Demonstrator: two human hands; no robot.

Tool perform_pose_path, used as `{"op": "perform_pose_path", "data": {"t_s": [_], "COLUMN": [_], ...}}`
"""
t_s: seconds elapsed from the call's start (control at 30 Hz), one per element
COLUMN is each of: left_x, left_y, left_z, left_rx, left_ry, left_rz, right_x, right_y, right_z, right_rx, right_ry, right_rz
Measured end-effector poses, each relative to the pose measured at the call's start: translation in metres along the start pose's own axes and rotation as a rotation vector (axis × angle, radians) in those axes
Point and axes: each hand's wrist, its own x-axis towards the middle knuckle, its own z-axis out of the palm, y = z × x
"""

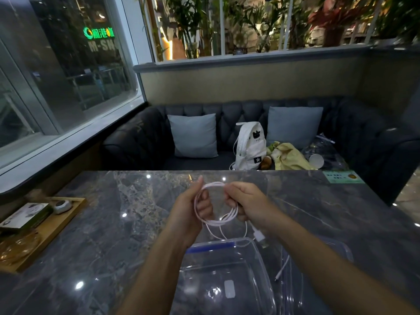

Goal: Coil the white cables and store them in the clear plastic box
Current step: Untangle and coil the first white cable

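Note:
A white cable (216,220) is wound in several loops and held above the marble table (109,223). My left hand (189,209) grips the left side of the coil, thumb up. My right hand (244,202) pinches the loops on the right side. Its loose end with a white USB plug (260,237) dangles below my right wrist. The clear plastic box (256,258) stands open on the table just below my hands; a small white item lies in it. A second white cable (283,267) lies on the table right of the box.
A wooden tray (61,220) with a small box and a glass dish sits at the table's left edge. A clear plastic bag (336,248) lies right of the box. Beyond the table is a dark sofa (136,142) with cushions, a white backpack (251,144) and clutter.

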Motion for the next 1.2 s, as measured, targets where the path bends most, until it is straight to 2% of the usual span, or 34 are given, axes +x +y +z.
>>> {"op": "perform_pose_path", "data": {"t_s": [0.07,0.2,0.33,0.4,0.47,0.57,0.63,0.73,0.8,0.93,1.03,1.1,1.2], "left_x": [0.002,0.003,0.007,0.009,0.01,0.013,0.017,0.022,0.025,0.03,0.032,0.033,0.035], "left_y": [-0.002,-0.005,-0.003,-0.001,-0.002,-0.008,-0.012,-0.013,-0.01,-0.009,-0.015,-0.02,-0.021], "left_z": [0.0,0.002,0.0,-0.004,-0.006,-0.002,0.002,0.004,0.0,-0.004,0.001,0.006,0.008], "left_rx": [-0.099,-0.093,-0.15,-0.177,-0.133,0.031,0.128,0.189,0.186,0.154,0.13,0.116,0.074], "left_ry": [0.017,0.098,0.215,0.237,0.264,0.333,0.371,0.385,0.403,0.409,0.359,0.308,0.256], "left_rz": [0.006,-0.012,0.034,0.04,0.061,0.111,0.131,0.123,0.107,0.068,0.008,-0.027,-0.071], "right_x": [0.0,-0.003,-0.002,-0.002,-0.004,-0.005,-0.002,0.0,-0.002,-0.008,-0.005,-0.001,0.006], "right_y": [0.004,0.012,0.011,0.009,0.005,-0.002,-0.001,0.003,0.002,-0.01,-0.02,-0.021,-0.013], "right_z": [0.002,0.003,0.001,-0.009,-0.023,-0.036,-0.036,-0.032,-0.032,-0.035,-0.034,-0.033,-0.03], "right_rx": [0.092,0.037,-0.276,-0.382,-0.522,-0.856,-1.026,-1.131,-0.937,-0.322,0.107,0.271,0.287], "right_ry": [0.075,0.061,0.061,0.024,-0.103,-0.27,-0.244,-0.068,-0.066,-0.189,-0.199,-0.185,-0.131], "right_rz": [0.011,-0.019,-0.121,-0.079,-0.012,0.069,0.113,0.115,0.107,0.064,0.016,-0.02,-0.09]}}
